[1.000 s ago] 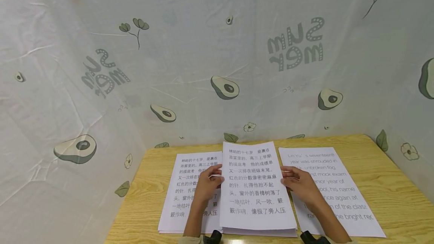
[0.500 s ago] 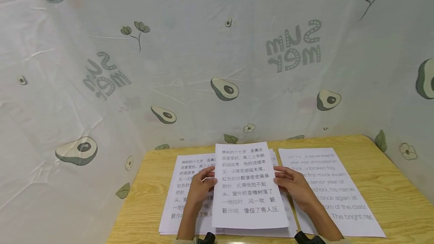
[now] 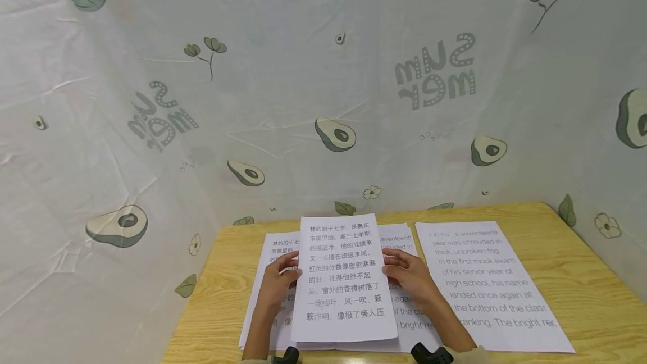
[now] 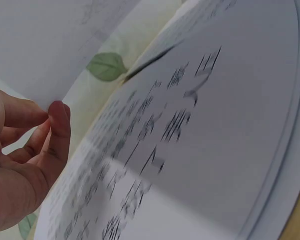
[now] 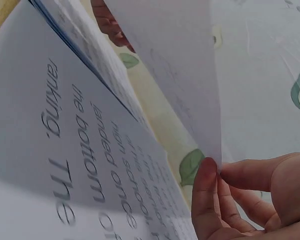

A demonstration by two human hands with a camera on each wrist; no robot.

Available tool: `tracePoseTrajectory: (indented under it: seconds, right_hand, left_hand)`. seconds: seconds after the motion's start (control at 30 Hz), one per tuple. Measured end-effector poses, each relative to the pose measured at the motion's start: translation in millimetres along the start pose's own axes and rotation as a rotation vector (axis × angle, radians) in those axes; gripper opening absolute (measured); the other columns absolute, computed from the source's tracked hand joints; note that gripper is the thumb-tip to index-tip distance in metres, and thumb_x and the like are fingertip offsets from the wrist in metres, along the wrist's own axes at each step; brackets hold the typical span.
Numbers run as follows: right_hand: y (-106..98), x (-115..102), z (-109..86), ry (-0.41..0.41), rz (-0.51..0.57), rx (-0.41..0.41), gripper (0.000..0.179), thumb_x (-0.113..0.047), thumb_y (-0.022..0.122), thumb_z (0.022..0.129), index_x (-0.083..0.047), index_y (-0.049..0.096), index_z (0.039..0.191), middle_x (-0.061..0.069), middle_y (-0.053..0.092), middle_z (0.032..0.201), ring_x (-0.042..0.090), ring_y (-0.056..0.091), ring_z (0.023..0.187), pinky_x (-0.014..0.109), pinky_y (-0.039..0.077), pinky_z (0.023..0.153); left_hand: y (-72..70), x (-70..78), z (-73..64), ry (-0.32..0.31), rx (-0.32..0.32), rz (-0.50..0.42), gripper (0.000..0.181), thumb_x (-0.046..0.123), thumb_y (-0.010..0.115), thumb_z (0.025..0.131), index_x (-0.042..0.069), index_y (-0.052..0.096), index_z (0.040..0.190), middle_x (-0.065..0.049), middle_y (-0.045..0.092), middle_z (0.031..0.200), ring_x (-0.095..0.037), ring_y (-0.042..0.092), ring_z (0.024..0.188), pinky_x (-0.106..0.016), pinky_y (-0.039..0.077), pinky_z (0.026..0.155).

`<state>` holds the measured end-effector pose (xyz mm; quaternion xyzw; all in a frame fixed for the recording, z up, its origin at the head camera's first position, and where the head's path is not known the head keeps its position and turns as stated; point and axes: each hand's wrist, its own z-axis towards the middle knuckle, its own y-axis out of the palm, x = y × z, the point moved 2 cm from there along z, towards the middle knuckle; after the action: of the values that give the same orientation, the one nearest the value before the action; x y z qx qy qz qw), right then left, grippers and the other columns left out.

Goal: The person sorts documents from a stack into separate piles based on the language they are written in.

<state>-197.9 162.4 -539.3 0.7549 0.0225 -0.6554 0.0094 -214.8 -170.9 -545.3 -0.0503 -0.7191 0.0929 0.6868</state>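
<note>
A white sheet (image 3: 338, 282) printed with Chinese text is held up between my two hands, raised above the paper stacks. My left hand (image 3: 277, 281) pinches its left edge, and the left hand (image 4: 32, 145) shows thumb and fingertips pressed together over the left stack. At the opposite edge my right hand (image 3: 410, 278) grips the sheet; in the right wrist view the thumb and forefinger of the right hand (image 5: 244, 192) pinch the sheet (image 5: 189, 75). Partly covered beneath it lie a left stack of Chinese pages (image 3: 280, 243) and a middle stack of English pages (image 3: 404, 324).
Another stack of English pages (image 3: 505, 285) lies on the right side of the wooden table (image 3: 571, 263). Behind the table hangs a pale curtain (image 3: 283, 83) printed with avocados and leaves. Dark straps circle both wrists.
Both hands have carried the Chinese sheet leftward, from over the middle stack to partly over the left stack. The English text of the middle stack has come into view.
</note>
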Motion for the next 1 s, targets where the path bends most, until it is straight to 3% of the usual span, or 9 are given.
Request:
tracePoseTrajectory:
  seconds: [0.47,1.0]
  right_hand:
    - [49.7,9.7,6.2,-0.020,0.017,-0.015,0.047,-0.001,0.069,0.097,0.001,0.063,0.144,0.019,0.071,0.124,0.022,0.072,0.099,0.029,0.061,0.081]
    - [90.9,17.6,13.7,-0.064,-0.017,-0.043,0.049,0.000,0.069,0.096,0.005,0.061,0.144,0.020,0.070,0.123,0.021,0.072,0.100,0.031,0.063,0.083]
  left_hand:
    - [-45.7,-14.5,0.7,-0.005,0.046,0.104,0.045,0.003,0.066,0.100,0.005,0.065,0.145,-0.017,0.066,0.129,-0.021,0.066,0.098,-0.025,0.058,0.078]
    - [-81.4,-27.5,6.7,-0.047,0.110,0.112,0.043,-0.003,0.066,0.097,0.001,0.068,0.140,-0.019,0.066,0.124,-0.022,0.064,0.097,-0.024,0.055,0.076]
